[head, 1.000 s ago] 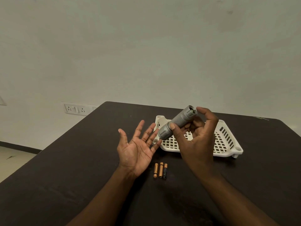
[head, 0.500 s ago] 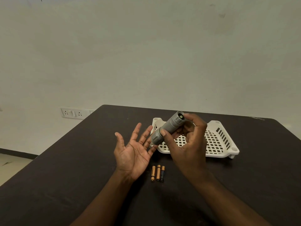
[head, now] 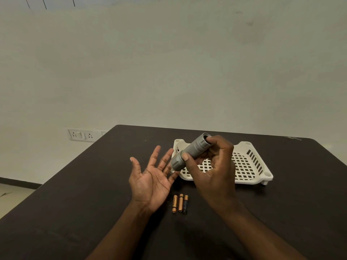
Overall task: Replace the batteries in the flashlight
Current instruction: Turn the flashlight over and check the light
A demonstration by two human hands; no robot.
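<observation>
Since a second ago your right hand [head: 212,171] slid its fingers over the flashlight's [head: 191,151] open top end. You're gripping it tilted above the basket [head: 249,166], head down-left toward your open left hand [head: 152,182]. Three batteries [head: 180,203] lie on the counter [head: 93,184].

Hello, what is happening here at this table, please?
A person is working on a grey flashlight. The right hand holds it tilted above the table, a finger at its upper end. The left hand waits open, palm up, below its lower end. Three batteries lie on the table, near a white basket.
</observation>
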